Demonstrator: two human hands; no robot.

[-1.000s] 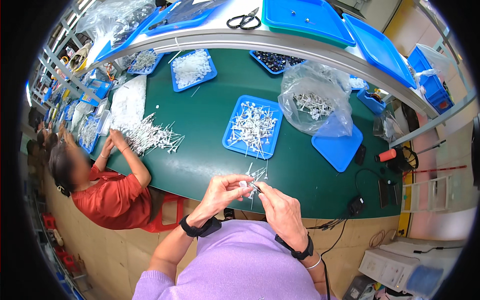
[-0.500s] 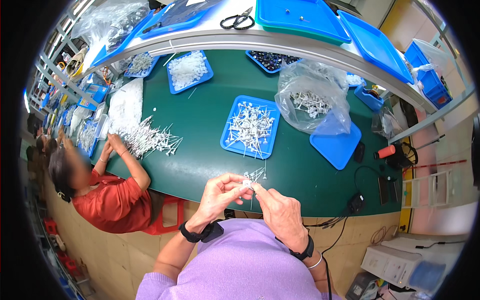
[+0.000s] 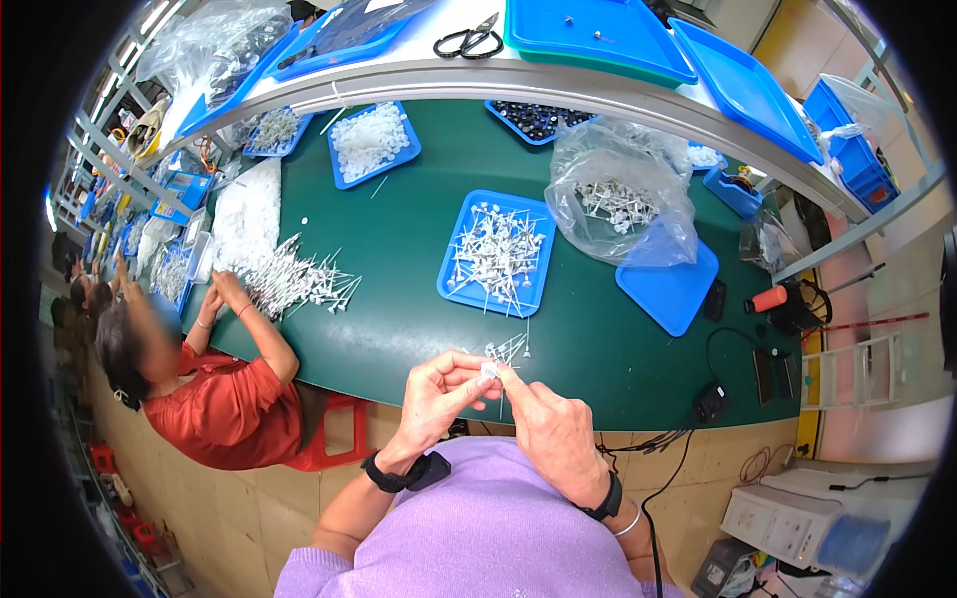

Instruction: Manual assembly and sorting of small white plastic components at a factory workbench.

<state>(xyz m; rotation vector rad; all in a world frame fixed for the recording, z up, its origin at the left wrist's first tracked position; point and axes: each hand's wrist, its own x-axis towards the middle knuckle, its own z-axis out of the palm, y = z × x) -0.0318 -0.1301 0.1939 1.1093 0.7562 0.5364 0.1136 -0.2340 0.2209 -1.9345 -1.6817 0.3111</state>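
Observation:
In front of my chest, my left hand (image 3: 437, 397) pinches a small white piece (image 3: 489, 370) between thumb and fingers. My right hand (image 3: 551, 427) closes on the same piece from the other side, fingertips meeting those of the left. A thin stem (image 3: 501, 407) hangs down below the fingers; whether it belongs to the piece I cannot tell. Just beyond my fingertips, several white-headed stemmed parts (image 3: 509, 348) lie loose on the green table (image 3: 399, 339). Farther off, a blue tray (image 3: 446, 283) holds a heap of similar white-headed parts.
Right of that tray lie a clear bag (image 3: 623, 239) of similar parts and a flat blue tray (image 3: 674, 289). A blue tray (image 3: 342, 181) of white caps stands far left. Beside a pile of stemmed parts (image 3: 309, 279) sits a person in red (image 3: 234, 414). A shelf (image 3: 598, 84) spans the back.
Both hands stay at the same spot, still pinching the small white piece, with only a slight shift of the fingers. The view has moved a little; the table's things lie as before.

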